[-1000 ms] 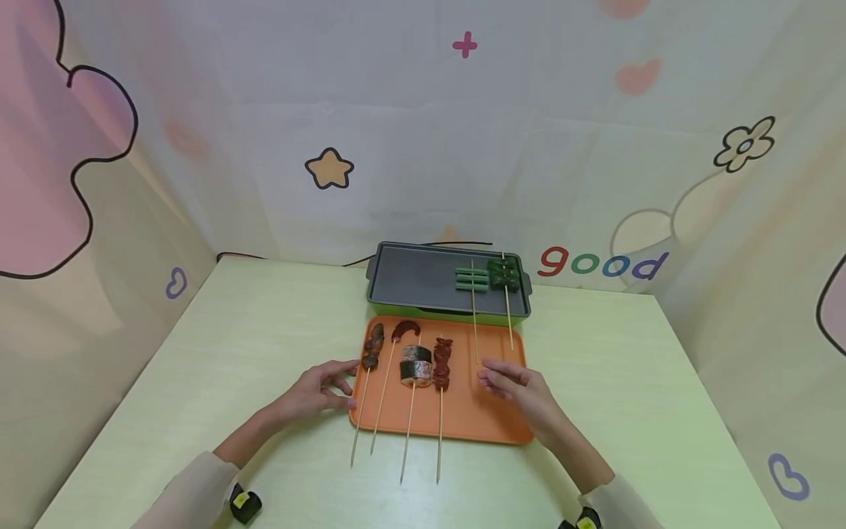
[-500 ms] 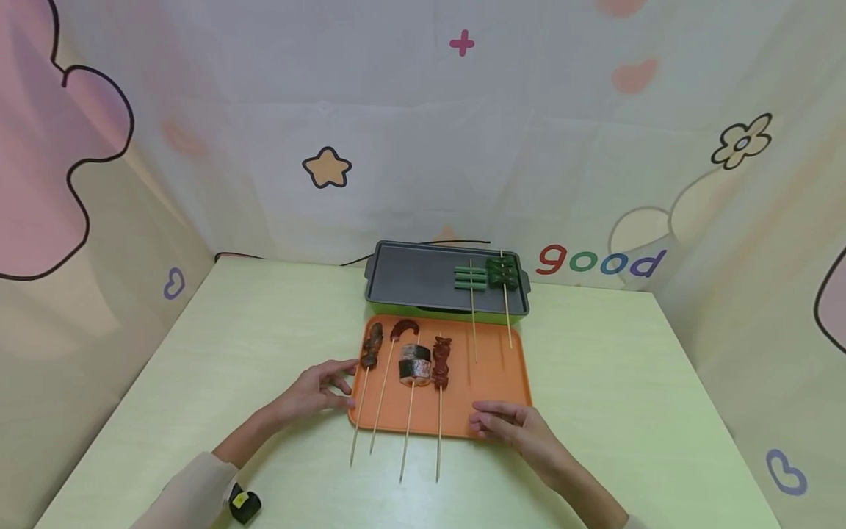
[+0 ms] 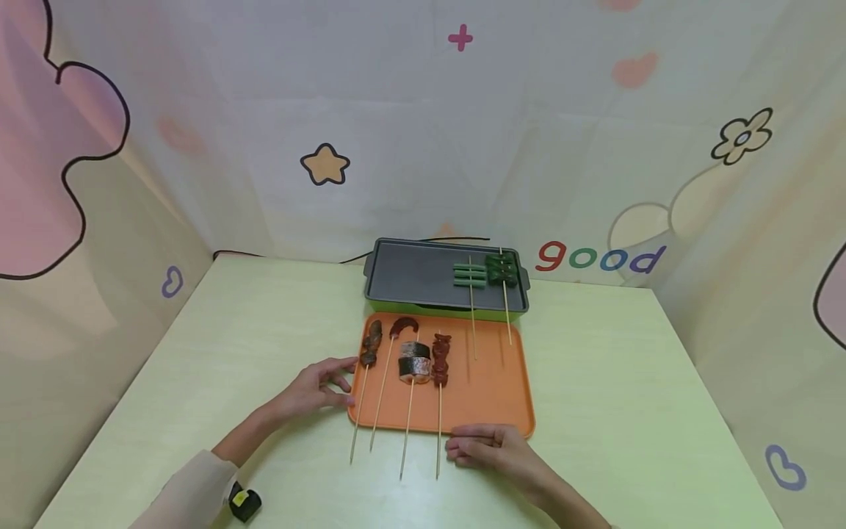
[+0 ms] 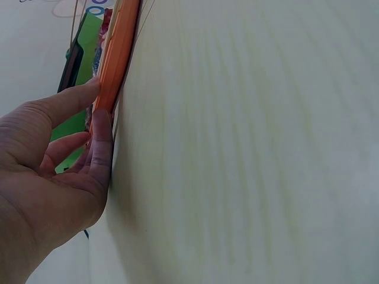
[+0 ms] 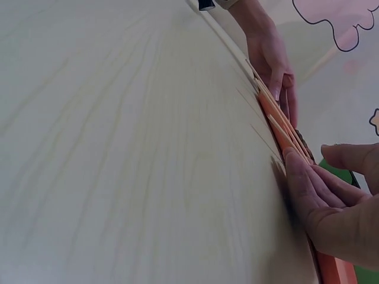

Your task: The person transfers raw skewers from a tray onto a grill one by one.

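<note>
Left hand (image 3: pixel 316 389), half-spread (relaxed), touching tray (image 3: pixel 490 397)

The pale green table (image 3: pixel 615 411) holds an orange tray (image 3: pixel 489 400). A green grill (image 3: pixel 416 272) sits just behind the tray.

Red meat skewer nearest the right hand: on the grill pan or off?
Off the grill pan: the red skewer lies on the orange tray.

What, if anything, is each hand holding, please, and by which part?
Nothing is clearly gripped. The left hand touches the tray along its left edge. The right hand is by the tray's front edge, and no grip shows there.
</note>
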`<state>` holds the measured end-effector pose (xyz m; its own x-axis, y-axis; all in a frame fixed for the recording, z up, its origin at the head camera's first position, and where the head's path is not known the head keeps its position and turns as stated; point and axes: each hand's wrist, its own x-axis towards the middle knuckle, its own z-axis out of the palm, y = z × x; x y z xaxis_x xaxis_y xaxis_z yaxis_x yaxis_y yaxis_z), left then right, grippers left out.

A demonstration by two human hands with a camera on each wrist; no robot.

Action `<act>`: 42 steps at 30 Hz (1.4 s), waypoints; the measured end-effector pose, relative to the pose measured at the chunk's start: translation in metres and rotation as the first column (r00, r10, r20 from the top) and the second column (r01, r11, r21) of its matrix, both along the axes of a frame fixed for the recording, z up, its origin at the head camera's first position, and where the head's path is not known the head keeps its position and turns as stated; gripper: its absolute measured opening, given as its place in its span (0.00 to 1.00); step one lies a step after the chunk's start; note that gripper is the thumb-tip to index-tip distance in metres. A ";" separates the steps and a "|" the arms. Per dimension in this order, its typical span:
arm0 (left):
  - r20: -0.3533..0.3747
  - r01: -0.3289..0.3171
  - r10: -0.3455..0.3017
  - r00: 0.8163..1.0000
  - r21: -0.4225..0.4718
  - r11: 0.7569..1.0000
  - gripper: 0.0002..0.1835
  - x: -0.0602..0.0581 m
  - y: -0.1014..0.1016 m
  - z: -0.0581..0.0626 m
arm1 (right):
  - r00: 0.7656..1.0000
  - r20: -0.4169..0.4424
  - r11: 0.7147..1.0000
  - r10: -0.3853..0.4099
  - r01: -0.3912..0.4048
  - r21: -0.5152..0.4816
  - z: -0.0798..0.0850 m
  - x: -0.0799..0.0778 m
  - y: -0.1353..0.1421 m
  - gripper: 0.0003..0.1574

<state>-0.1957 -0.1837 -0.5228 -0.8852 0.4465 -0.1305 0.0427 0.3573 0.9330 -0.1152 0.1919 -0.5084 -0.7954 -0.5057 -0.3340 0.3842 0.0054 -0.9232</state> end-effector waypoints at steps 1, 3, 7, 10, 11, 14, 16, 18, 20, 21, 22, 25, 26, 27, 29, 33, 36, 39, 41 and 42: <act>0.000 -0.001 0.001 1.000 0.000 1.000 0.40 0.000 0.000 0.000 | 1.000 -0.001 1.000 0.000 0.000 -0.001 0.000 0.000 -0.002 0.32; -0.001 -0.004 0.004 1.000 0.001 1.000 0.40 0.000 0.000 0.000 | 1.000 0.000 1.000 -0.004 0.004 -0.007 -0.001 -0.001 -0.007 0.31; -0.008 -0.003 0.003 1.000 0.001 1.000 0.39 0.000 0.000 -0.002 | 1.000 0.001 0.999 -0.009 0.009 -0.032 -0.003 0.000 -0.015 0.30; -0.015 -0.001 0.001 1.000 0.004 1.000 0.39 0.000 -0.001 -0.003 | 1.000 0.016 0.999 -0.010 0.011 -0.042 -0.005 0.001 -0.019 0.29; -0.017 -0.002 0.002 1.000 0.003 1.000 0.39 0.000 -0.001 -0.003 | 1.000 0.020 0.999 -0.011 0.012 -0.041 -0.006 0.001 -0.020 0.29; -0.020 -0.002 0.002 1.000 0.003 1.000 0.39 0.001 -0.002 -0.002 | 1.000 0.024 1.000 -0.018 0.019 -0.024 -0.006 0.002 -0.022 0.29; -0.021 -0.002 0.002 1.000 -0.001 1.000 0.39 0.001 -0.001 -0.002 | 0.999 0.023 1.000 -0.027 0.027 -0.014 -0.005 0.002 -0.023 0.29; -0.021 -0.001 0.001 1.000 -0.002 1.000 0.40 0.001 -0.001 -0.002 | 0.999 0.016 0.999 -0.034 0.035 -0.007 -0.004 0.001 -0.023 0.29; -0.019 -0.004 0.004 1.000 -0.002 1.000 0.40 0.002 -0.001 -0.002 | 0.999 0.008 0.999 -0.046 0.046 0.000 -0.003 0.001 -0.023 0.29; -0.019 -0.006 0.006 1.000 -0.002 1.000 0.40 0.002 -0.001 -0.001 | 0.999 0.004 0.999 -0.051 0.051 0.003 -0.003 0.001 -0.023 0.29; -0.017 -0.007 0.007 1.000 -0.001 1.000 0.40 0.002 -0.001 -0.001 | 0.998 -0.002 0.998 -0.056 0.056 0.010 -0.002 0.000 -0.023 0.29; -0.016 -0.009 0.009 1.000 -0.004 1.000 0.39 0.002 -0.001 0.000 | 0.997 -0.019 0.997 -0.069 0.069 0.023 -0.001 0.000 -0.024 0.30; -0.016 -0.008 0.008 1.000 -0.006 1.000 0.39 0.002 -0.001 0.000 | 0.997 -0.025 0.997 -0.072 0.073 0.026 -0.001 0.000 -0.024 0.30; -0.017 -0.008 0.007 1.000 -0.010 1.000 0.39 0.002 -0.001 0.000 | 0.997 -0.027 0.997 -0.075 0.076 0.027 -0.001 0.000 -0.023 0.30; -0.023 -0.007 0.007 1.000 -0.019 1.000 0.39 0.002 0.000 0.000 | 0.996 -0.036 0.996 -0.080 0.082 0.032 0.000 0.000 -0.023 0.31; -0.030 -0.005 0.005 1.000 -0.026 1.000 0.39 0.001 0.000 0.000 | 0.994 -0.058 0.995 -0.088 0.091 0.048 0.000 -0.001 -0.021 0.31; -0.028 -0.004 0.003 1.000 -0.024 1.000 0.40 0.002 0.000 0.000 | 0.993 -0.065 0.994 -0.095 0.098 0.052 0.001 -0.001 -0.018 0.32; -0.021 -0.005 0.005 1.000 -0.026 1.000 0.40 0.002 0.001 0.001 | 0.993 -0.065 0.994 -0.099 0.102 0.045 0.003 -0.001 -0.016 0.32; -0.016 -0.006 0.005 1.000 -0.023 1.000 0.40 0.002 0.001 0.002 | 0.993 -0.067 0.994 -0.098 0.101 0.041 0.004 -0.001 -0.015 0.32; -0.014 -0.007 0.007 1.000 -0.021 1.000 0.40 0.002 0.001 0.002 | 0.993 -0.071 0.994 -0.097 0.100 0.039 0.005 -0.001 -0.015 0.32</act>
<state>-0.1939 -0.1823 -0.5207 -0.8900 0.4379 -0.1271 0.0535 0.3771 0.9246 -0.1161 0.1771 -0.5039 -0.8628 -0.4099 -0.2959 0.3199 0.0106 -0.9474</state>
